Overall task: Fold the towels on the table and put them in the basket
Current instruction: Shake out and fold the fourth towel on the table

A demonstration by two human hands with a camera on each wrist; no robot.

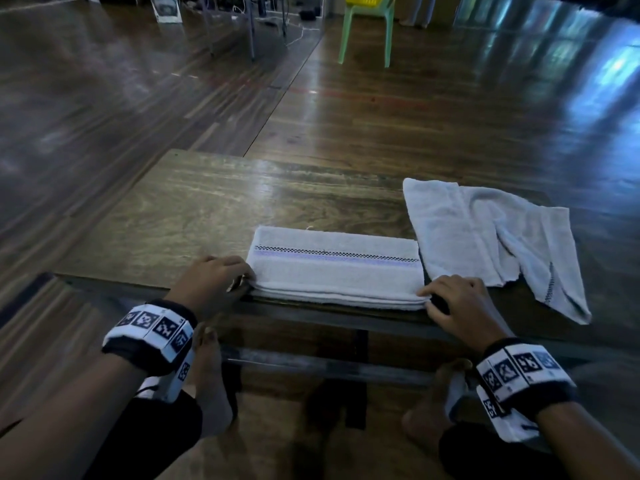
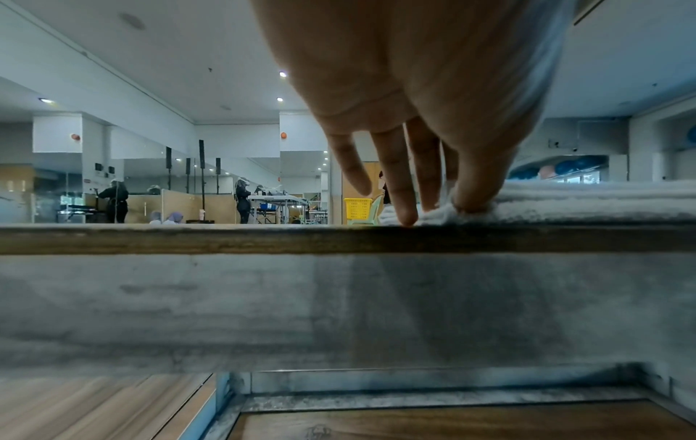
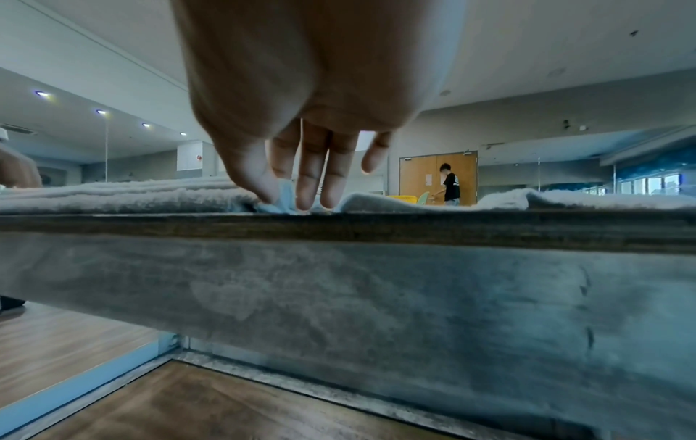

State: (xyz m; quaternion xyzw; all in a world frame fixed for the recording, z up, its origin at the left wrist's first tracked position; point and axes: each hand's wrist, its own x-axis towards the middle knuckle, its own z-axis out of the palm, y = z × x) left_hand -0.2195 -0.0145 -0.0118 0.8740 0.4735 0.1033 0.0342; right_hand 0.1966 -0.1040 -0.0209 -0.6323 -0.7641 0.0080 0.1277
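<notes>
A white towel with a purple stripe [image 1: 336, 268] lies folded in layers at the table's front edge. My left hand [image 1: 247, 280] pinches its near left corner, and in the left wrist view the thumb and fingers [image 2: 410, 214] close on the towel's edge [image 2: 583, 199]. My right hand [image 1: 426, 301] pinches the near right corner, with a bit of cloth caught between thumb and forefinger [image 3: 280, 196]. A second plain towel [image 1: 485, 237] lies rumpled and unfolded to the right, partly over the table's front edge. The yellow basket [image 1: 365, 0] stands on a green chair far behind the table.
The wooden table [image 1: 207, 209] has bare surface to the left and behind the folded towel. The green chair [image 1: 367, 29] stands on the wooden floor beyond. People and equipment stand far off in the room [image 2: 113, 202]. My bare feet are under the table.
</notes>
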